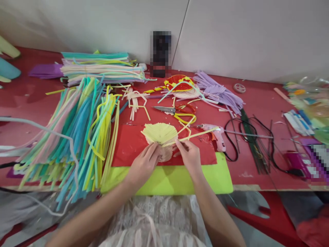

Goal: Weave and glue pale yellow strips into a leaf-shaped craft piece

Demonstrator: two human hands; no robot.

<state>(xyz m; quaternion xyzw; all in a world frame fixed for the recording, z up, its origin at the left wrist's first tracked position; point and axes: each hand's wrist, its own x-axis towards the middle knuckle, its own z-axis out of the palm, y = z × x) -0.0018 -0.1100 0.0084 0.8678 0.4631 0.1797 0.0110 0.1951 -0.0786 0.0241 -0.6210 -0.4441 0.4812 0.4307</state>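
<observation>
A fan-shaped piece of pale yellow pipe cleaners [159, 132] lies over a cream-pink backing [166, 154]. My left hand [147, 159] is closed at the lower edge of this fan, its fingertips pinching it. My right hand [190, 156] grips a pale yellow pipe cleaner [202, 134] by thumb and fingers; its long end points to the right, and its other end runs along the fan's lower right edge. Under both hands lies a red sheet [125, 151] on a lime-green board [164, 180]. Scissors [177, 109] lie just beyond the fan.
Bundles of coloured pipe cleaners [74, 120] fill the left side, with more stacked [100, 68] behind. A pink glue gun [218, 137] with a black cord is at the right. Purple pipe cleaners [221, 91] and a red-yellow piece [178, 83] lie at the back.
</observation>
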